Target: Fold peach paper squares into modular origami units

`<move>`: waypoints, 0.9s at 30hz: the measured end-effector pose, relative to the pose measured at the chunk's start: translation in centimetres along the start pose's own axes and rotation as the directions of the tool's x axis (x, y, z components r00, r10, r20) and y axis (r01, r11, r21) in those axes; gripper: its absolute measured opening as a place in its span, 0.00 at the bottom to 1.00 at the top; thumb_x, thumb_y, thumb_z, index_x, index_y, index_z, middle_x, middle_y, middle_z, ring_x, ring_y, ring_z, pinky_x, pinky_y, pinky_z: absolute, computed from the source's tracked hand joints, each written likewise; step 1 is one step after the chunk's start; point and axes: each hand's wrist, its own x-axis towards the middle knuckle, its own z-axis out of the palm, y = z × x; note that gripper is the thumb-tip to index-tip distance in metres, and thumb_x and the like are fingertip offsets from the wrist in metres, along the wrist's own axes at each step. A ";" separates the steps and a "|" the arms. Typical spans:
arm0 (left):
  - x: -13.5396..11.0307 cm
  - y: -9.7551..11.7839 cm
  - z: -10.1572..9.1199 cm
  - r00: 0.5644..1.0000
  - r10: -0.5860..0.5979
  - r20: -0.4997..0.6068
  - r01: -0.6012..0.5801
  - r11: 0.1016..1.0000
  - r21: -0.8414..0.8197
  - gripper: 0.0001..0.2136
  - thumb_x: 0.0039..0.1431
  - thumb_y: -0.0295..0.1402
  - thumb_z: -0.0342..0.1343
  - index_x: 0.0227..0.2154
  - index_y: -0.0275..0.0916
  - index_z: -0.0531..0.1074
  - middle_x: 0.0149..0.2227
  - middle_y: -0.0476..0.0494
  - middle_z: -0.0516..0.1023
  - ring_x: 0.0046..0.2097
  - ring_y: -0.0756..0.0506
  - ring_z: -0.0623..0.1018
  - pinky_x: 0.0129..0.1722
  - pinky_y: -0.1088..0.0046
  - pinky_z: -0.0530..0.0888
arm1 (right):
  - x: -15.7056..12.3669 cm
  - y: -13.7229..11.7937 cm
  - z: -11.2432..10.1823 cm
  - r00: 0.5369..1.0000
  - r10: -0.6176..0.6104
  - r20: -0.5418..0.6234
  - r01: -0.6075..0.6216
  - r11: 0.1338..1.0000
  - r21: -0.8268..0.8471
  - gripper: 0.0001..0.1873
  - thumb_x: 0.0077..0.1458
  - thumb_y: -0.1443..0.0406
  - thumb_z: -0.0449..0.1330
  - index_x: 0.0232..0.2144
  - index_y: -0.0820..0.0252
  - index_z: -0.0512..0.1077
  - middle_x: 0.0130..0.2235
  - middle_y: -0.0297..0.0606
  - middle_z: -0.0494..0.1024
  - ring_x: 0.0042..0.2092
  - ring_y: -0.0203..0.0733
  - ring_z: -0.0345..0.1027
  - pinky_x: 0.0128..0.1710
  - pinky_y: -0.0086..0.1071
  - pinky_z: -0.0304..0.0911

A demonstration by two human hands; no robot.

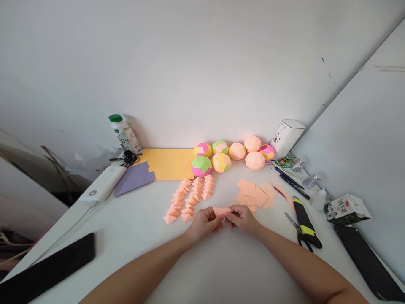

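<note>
A small piece of peach paper (220,210) is pinched between my two hands, low over the middle of the table. My left hand (204,223) grips its left side with thumb and fingers. On the other side my right hand (243,218) pinches the right end, the two thumbs almost meeting. Rows of folded peach paper pieces (177,197) lie beyond my left hand. Flat peach paper cutouts (255,195) are scattered in a loose pile just past my right hand. Behind them sit several many-sided paper balls (255,161) in peach, yellow, green and pink.
At the right lie scissors (299,232), a black-and-yellow utility knife (306,223), pens (289,178) and a milk carton (346,210). Yellow card (171,164), purple card (134,179), a bottle (125,134), keys (129,157) and a white power strip (103,183) stand left. A black slab (53,268) lies front left.
</note>
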 end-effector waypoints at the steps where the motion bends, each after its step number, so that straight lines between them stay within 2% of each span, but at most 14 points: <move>1: -0.1 0.2 0.0 1.000 0.002 0.005 -0.002 1.000 0.011 0.15 0.52 0.45 0.54 0.23 0.37 0.64 0.20 0.50 0.74 0.21 0.51 0.70 0.21 0.77 0.63 | 0.0 0.0 0.0 1.000 -0.013 0.004 0.013 1.000 -0.006 0.18 0.53 0.53 0.57 0.23 0.63 0.69 0.21 0.32 0.69 0.21 0.32 0.63 0.22 0.26 0.58; 6: -0.2 0.6 0.1 1.000 0.014 0.026 -0.014 1.000 0.015 0.10 0.52 0.38 0.54 0.25 0.36 0.68 0.20 0.50 0.72 0.21 0.52 0.67 0.21 0.77 0.60 | -0.1 0.1 0.0 0.997 -0.074 0.019 0.074 0.997 -0.009 0.18 0.54 0.55 0.57 0.22 0.63 0.69 0.19 0.31 0.68 0.20 0.32 0.60 0.21 0.26 0.55; 13: -0.2 0.5 0.4 0.997 0.076 0.027 -0.077 0.994 0.071 0.07 0.51 0.32 0.52 0.23 0.34 0.71 0.19 0.50 0.70 0.21 0.53 0.64 0.21 0.78 0.59 | 0.0 0.7 0.0 0.998 -0.052 0.024 0.052 0.999 -0.016 0.13 0.51 0.59 0.59 0.24 0.63 0.69 0.22 0.32 0.69 0.23 0.33 0.62 0.23 0.27 0.57; 19: -0.2 -0.1 0.6 0.992 0.123 0.029 -0.125 0.989 0.082 0.07 0.50 0.28 0.51 0.28 0.35 0.73 0.21 0.50 0.70 0.23 0.52 0.65 0.22 0.77 0.60 | 0.1 0.9 0.3 0.998 -0.054 0.011 0.055 0.994 -0.098 0.03 0.46 0.69 0.57 0.23 0.63 0.68 0.20 0.29 0.64 0.22 0.31 0.55 0.21 0.25 0.50; 23: -0.2 -0.1 0.6 0.990 0.135 0.031 -0.137 0.987 0.083 0.05 0.49 0.29 0.52 0.25 0.35 0.71 0.19 0.51 0.68 0.22 0.52 0.64 0.21 0.77 0.59 | 0.1 0.9 0.4 0.995 -0.103 -0.016 0.099 0.982 -0.159 0.05 0.42 0.71 0.55 0.17 0.62 0.63 0.18 0.27 0.59 0.21 0.29 0.51 0.20 0.25 0.46; 27: -0.3 0.3 0.4 0.994 0.098 0.048 -0.100 0.994 0.034 0.04 0.49 0.29 0.52 0.23 0.35 0.68 0.18 0.53 0.64 0.20 0.54 0.60 0.20 0.78 0.56 | 0.1 0.9 0.0 1.000 -0.021 0.007 0.021 0.999 -0.026 0.02 0.43 0.71 0.55 0.22 0.62 0.67 0.21 0.30 0.68 0.22 0.31 0.59 0.21 0.25 0.53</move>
